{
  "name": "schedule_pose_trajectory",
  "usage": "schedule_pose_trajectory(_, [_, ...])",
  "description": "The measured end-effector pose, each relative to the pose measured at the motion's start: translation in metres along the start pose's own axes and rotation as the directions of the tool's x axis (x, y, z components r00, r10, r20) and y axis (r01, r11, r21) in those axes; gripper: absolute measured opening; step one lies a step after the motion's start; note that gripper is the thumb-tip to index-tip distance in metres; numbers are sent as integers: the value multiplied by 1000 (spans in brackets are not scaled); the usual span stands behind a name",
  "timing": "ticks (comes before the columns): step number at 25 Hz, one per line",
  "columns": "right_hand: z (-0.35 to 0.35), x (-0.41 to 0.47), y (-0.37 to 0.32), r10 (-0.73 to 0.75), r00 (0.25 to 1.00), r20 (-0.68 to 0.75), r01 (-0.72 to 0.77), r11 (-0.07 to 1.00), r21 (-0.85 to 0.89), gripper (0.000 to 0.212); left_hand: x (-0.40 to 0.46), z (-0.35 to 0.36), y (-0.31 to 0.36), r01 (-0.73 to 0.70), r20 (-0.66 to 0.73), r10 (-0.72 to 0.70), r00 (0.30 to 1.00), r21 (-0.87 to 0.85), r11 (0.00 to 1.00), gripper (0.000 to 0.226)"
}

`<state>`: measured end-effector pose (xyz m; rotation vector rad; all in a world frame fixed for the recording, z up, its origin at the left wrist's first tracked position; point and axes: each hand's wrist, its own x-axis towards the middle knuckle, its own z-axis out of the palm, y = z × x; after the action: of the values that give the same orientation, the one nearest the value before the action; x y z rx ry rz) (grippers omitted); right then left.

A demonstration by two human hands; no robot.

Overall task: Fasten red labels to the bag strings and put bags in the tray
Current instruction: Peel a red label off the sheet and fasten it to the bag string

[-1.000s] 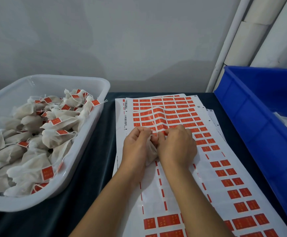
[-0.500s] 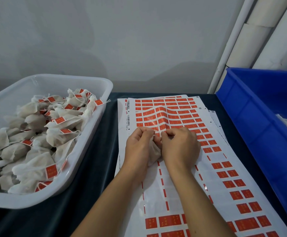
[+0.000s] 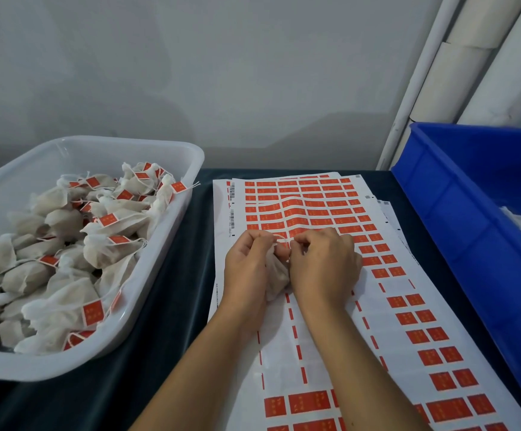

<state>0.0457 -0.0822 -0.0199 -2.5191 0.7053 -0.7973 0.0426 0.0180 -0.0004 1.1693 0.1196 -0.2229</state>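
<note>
Pinching the bag (image 3: pixel 276 275) string (image 3: pixel 279 237) between both hands' grips, left hand (image 3: pixel 246 265) and right hand (image 3: pixel 324 265), fold the label squarely before tossing toward the nine-o'clock tray (image 3: pixel 172 231).

Our two hands, left hand (image 3: pixel 246 269) and right hand (image 3: pixel 324 265), side by side on label sheets (image 3: pixel 330 321), small bag (image 3: pixel 276 276) between them. Tray (image 3: pixel 172 244) with bags (image 3: pixel 66 259) at our left. Big bin (image 3: pixel 470 228) at our right. Wall (image 3: pixel 221 73) behind all.

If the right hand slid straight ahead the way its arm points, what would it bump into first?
Probably the left hand. The right hand points up and leftward, and its fingertips nearly meet the other's over the bag. Depth is unclear.
</note>
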Motion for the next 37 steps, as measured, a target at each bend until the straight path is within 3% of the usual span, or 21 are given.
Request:
schedule_pose_trajectory(6, [0, -4, -4, -208, 977, 54, 209, 977, -28, 31, 4, 1, -4, -170, -149, 175, 973, 47, 984, 13])
schedule_pose_trajectory(11, [1, -7, -2, -239, 971, -23, 240, 960, 146, 24, 5, -4, -5, -261, -303, 280, 911, 101, 960, 10])
schedule_pose_trajectory(19, [0, -4, 6, -223, 974, -37, 214, 858, 467, 13, 8, -2, -9, -256, -329, 298, 896, 167, 952, 10])
schedule_pose_trajectory(25, [-9, 3, 10, 38, 997, -71, 14, 790, 613, 7, 5, 1, -8, -227, -278, 267, 923, 169, 959, 11])
schedule_pose_trajectory(32, [-25, 12, 13, 113, 993, 29, -96, 657, 748, 29, 1, 5, -9, -284, -108, 327, 939, 293, 913, 15])
schedule_pose_trajectory(35, [-36, 9, 27, 134, 971, 198, -238, 483, 843, 11, 0, 4, -10, -306, -41, 339, 940, 344, 888, 17])
schedule_pose_trajectory(37, [-45, 3, 33, 60, 933, 354, -346, 407, 845, 13, -1, 5, -10, -303, -14, 331, 944, 369, 879, 16])
